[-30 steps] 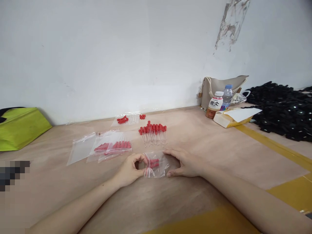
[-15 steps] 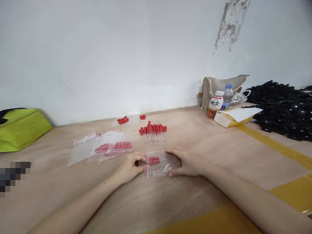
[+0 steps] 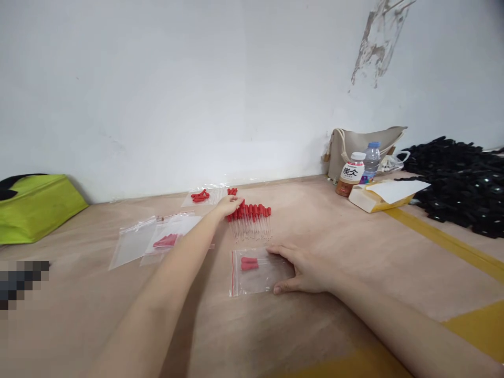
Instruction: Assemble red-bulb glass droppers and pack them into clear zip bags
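Note:
My left hand (image 3: 230, 205) reaches out to a pile of glass droppers with red rubber bulbs (image 3: 252, 215). Its fingertips are closed at a bulb on the pile's upper left, and the fingers partly cover that dropper. My right hand (image 3: 301, 269) rests with thumb and fingers spread over the far end of a clear zip bag (image 3: 252, 286). Two red bulbs show inside this bag, whose red-striped zip edge faces left. Beyond my left forearm lie more zip bags (image 3: 136, 239), with red bulbs (image 3: 167, 240) visible in one; the forearm hides part of them.
Against the wall are more red bulbs (image 3: 200, 196) and clear plastic. A lime-green bag (image 3: 43, 207) sits at left. At right stand a drink bottle (image 3: 350, 174), a water bottle (image 3: 371, 160), a beige bag (image 3: 336, 152), an open carton (image 3: 370, 198) and a black heap (image 3: 460, 184).
My left hand has let go of the bag's zip edge and moved forward to the dropper pile. My right hand stays on the bag, which now lies flatter.

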### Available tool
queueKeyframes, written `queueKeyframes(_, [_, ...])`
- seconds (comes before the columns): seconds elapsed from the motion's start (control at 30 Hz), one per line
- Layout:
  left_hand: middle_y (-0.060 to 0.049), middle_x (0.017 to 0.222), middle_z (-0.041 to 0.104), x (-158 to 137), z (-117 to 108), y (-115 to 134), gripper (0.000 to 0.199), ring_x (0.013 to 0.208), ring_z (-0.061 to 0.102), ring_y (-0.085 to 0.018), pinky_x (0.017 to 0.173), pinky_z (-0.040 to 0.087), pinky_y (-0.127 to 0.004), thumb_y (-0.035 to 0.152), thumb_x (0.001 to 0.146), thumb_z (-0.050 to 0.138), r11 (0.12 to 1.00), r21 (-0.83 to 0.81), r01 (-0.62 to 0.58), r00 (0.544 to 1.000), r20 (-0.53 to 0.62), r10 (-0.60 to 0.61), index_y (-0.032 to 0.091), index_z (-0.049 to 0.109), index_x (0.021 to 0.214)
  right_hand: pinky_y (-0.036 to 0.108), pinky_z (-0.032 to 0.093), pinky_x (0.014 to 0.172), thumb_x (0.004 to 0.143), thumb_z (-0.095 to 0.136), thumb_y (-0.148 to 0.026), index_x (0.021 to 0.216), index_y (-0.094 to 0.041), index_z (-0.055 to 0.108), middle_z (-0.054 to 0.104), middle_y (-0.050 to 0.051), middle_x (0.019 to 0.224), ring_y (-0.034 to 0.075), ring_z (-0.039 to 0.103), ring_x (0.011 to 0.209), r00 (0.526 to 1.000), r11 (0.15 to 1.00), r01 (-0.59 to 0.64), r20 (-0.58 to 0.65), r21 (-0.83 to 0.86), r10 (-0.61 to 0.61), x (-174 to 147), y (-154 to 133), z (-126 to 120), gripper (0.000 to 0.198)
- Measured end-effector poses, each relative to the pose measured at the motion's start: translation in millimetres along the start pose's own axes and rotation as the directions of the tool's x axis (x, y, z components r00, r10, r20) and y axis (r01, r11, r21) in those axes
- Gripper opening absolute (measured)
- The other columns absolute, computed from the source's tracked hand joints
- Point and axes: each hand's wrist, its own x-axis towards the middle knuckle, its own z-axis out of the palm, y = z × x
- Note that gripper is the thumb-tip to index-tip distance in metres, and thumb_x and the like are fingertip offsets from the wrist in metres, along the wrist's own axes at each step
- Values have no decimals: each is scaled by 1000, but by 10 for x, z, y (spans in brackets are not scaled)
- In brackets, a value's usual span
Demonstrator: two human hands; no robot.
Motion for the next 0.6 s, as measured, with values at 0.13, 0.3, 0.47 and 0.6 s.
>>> queueKeyframes(0.13, [3, 45, 46, 142, 79, -62, 31, 50, 45, -13, 52, 32, -25, 39, 61, 68, 995, -97, 25, 1000, -14, -26, 15, 50, 50, 41, 32, 100, 59, 64, -61, 130, -19, 39, 38, 10, 134, 27, 36, 120, 1000, 1000, -11, 12, -9, 11, 4, 14, 6, 86])
queueKeyframes(0.3, [0, 69, 55, 18, -146, -16, 30, 64, 48, -10, 59, 35, -22, 44, 67, 63, 960, -265, -87, 984, -175, 40, 15, 54, 64, 40, 31, 101, 59, 64, -61, 129, -18, 40, 38, 10, 134, 26, 36, 121, 1000, 1000, 14, 13, -22, -13, 15, 37, 14, 86])
queueKeyframes(0.47, [1, 70, 54, -750, -575, -126, 37, 55, 44, -8, 53, 37, -20, 52, 67, 59, 902, -406, -151, 963, -266, 41, 16, 50, 69, 42, 31, 100, 59, 65, -59, 130, -20, 39, 38, 9, 134, 27, 36, 120, 1000, 1000, 13, 13, -2, -13, 16, 42, 16, 85])
queueKeyframes(0.6, [1, 71, 59, -1449, -714, -350, 37, 57, 50, -9, 55, 43, -21, 43, 62, 70, 833, -552, -29, 976, -197, -97, 20, 55, 86, 42, 32, 99, 59, 65, -60, 130, -21, 40, 39, 9, 133, 27, 37, 119, 1000, 1000, -1, 6, -1, 1, 6, 24, 11, 85])
